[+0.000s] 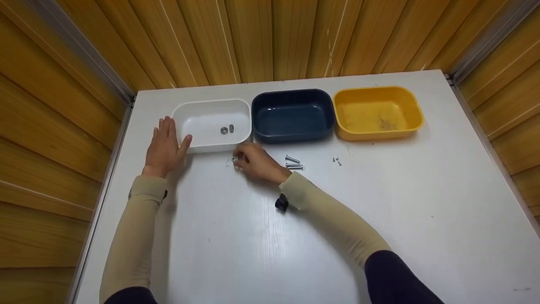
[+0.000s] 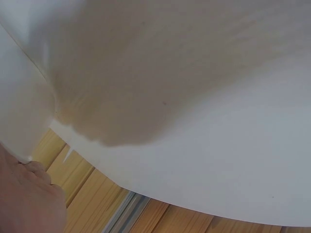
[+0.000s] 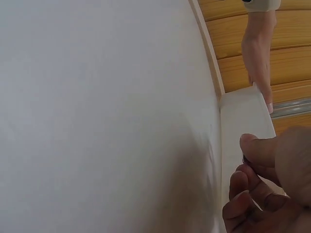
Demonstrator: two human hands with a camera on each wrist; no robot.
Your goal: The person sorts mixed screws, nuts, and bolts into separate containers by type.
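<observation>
My left hand (image 1: 163,145) lies along the left side of the white bin (image 1: 202,148), its fingers straight and its thumb at the front rim. Just in front of that bin, my right hand (image 1: 259,162) pinches a small metal nut (image 1: 235,159) between thumb and fingers. In the right wrist view the fingertips (image 3: 248,138) mostly hide it, with the bin wall behind them. Two more nuts (image 1: 224,131) lie inside the white bin, one flat and one on edge. Right of my right hand, several long screws (image 1: 293,166) lie on the table.
A dark blue bin (image 1: 293,138) stands beside the white one, and a yellow bin (image 1: 379,135) with dark marks on its floor is further right. Several tiny screws (image 1: 337,160) lie before the yellow bin. Wood-plank walls (image 1: 253,42) border the white table (image 1: 236,236).
</observation>
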